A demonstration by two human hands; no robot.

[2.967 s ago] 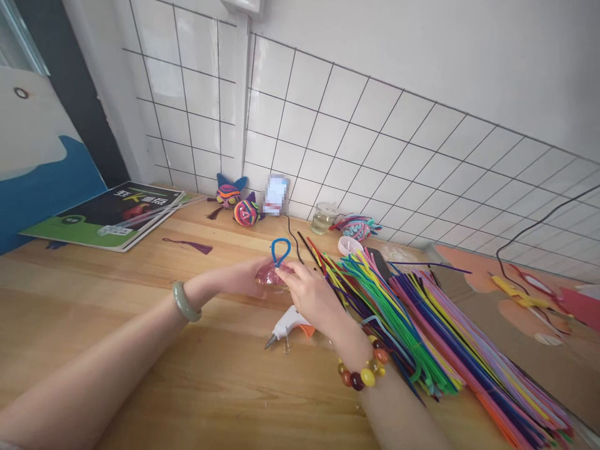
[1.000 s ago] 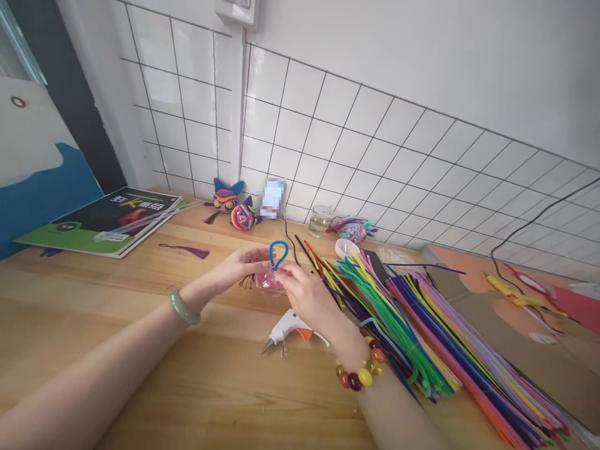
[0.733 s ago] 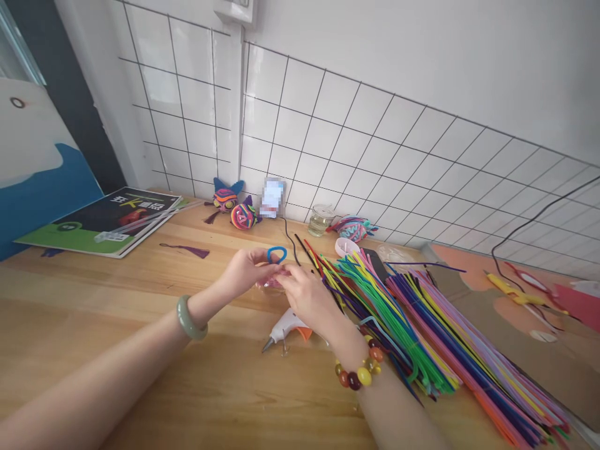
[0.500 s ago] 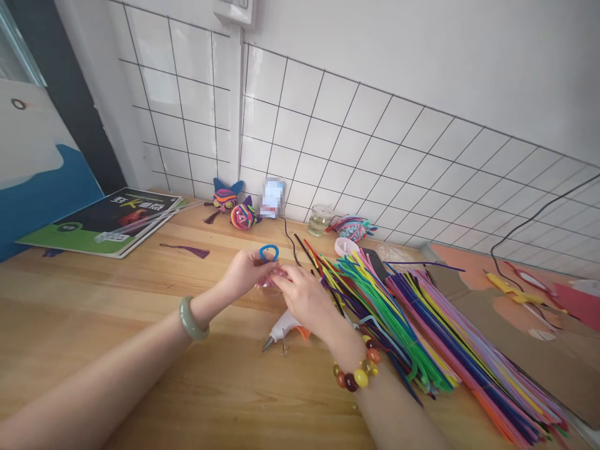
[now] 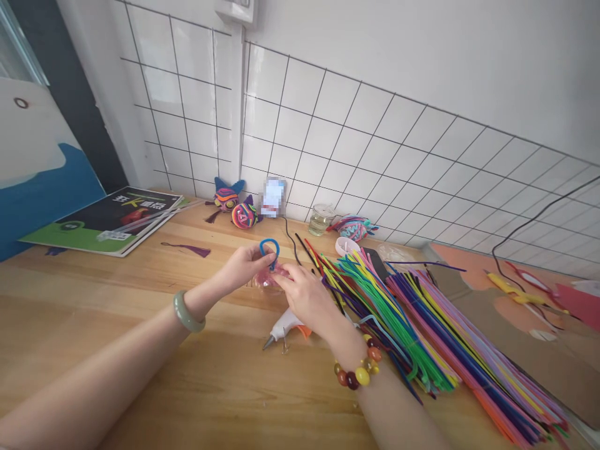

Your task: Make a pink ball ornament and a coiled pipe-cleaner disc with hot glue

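Note:
A blue pipe-cleaner loop stands up between the fingertips of my left hand, which is closed in a pinch. Below the loop is a shiny, see-through pink round piece, partly hidden by my fingers. My right hand is closed, its fingertips pressed on the right side of that pink piece. Both hands are close together above the wooden table. Under my right hand lies a white glue gun with an orange trigger, its nozzle pointing left.
Bundles of coloured pipe cleaners lie to the right. At the back stand two yarn-wrapped figures, a phone, a glass jar and a striped yarn fish. A purple tassel and books are left. Yellow pliers lie far right.
The blue loop now stands taller above my left fingertips, and more of the pink piece shows. My left hand has shifted slightly left. My right hand has hardly moved.

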